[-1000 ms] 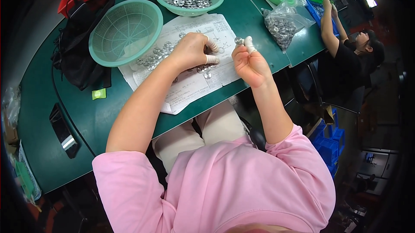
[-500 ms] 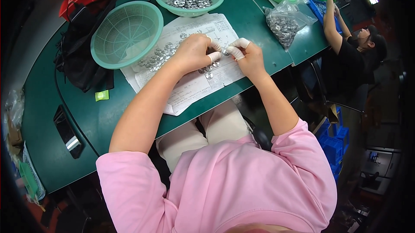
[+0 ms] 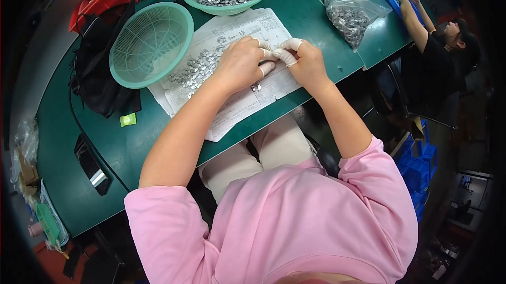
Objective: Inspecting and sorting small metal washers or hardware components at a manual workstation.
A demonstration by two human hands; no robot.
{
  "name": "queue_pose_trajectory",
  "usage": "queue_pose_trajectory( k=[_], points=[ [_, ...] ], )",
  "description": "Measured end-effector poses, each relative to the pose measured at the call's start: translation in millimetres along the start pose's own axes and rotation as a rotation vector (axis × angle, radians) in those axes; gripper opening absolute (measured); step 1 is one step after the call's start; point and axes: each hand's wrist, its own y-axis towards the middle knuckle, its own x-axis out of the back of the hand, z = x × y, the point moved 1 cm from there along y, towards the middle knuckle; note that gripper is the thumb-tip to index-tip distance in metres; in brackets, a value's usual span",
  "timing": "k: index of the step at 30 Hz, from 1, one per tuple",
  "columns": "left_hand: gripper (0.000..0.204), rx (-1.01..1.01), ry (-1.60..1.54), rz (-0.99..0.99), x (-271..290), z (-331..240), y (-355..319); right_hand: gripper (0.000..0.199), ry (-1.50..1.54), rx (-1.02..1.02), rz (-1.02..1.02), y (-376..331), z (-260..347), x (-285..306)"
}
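My left hand (image 3: 243, 66) and my right hand (image 3: 304, 64) meet over printed paper sheets (image 3: 237, 118), with white finger cots on thumbs and fingers. Both hands are closed, their fingertips pinched together; whatever is between them is hidden. Small round metal discs (image 3: 197, 68) with centre holes lie spread on the paper left of my left hand. A single disc (image 3: 256, 88) rests just below that hand, near the paper's front edge. Beyond the hands, a green mesh basket (image 3: 226, 10) holds a heap of similar discs. Another green basket (image 3: 151, 47) stands to the left, its mesh bottom showing.
A clear bag of metal parts (image 3: 348, 18) sits at the right on the green table (image 3: 58, 178). At the left lie a black bag (image 3: 100, 73), a small green packet (image 3: 128, 120) and a phone (image 3: 90, 165). A co-worker (image 3: 440, 62) handles a blue tray at the far right.
Both hands stay together, fingertips now pressed closer, and the disc seen at them before is hidden. My left hand's thumb has shifted; fewer discs show beneath that hand. The view has shifted slightly.
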Motion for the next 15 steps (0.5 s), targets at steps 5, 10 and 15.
queue_pose_trajectory(
  k=[5, 10, 15],
  points=[
    [0.020, 0.007, 0.027, 0.000, -0.6, -1.4, -1.3, 0.013, -0.057, 0.065, 0.042, 7.9, -6.2, 3.8],
    [0.020, -0.049, 0.072, -0.114, -5.9, -8.5, -3.7, 0.011, -0.017, 0.079, 0.103, 8.9, -10.1, 4.6],
    [0.017, -0.016, 0.133, -0.033, -10.1, -12.6, -3.7, 0.011, 0.016, 0.083, 0.083, 8.0, -8.8, 3.6]
  ],
)
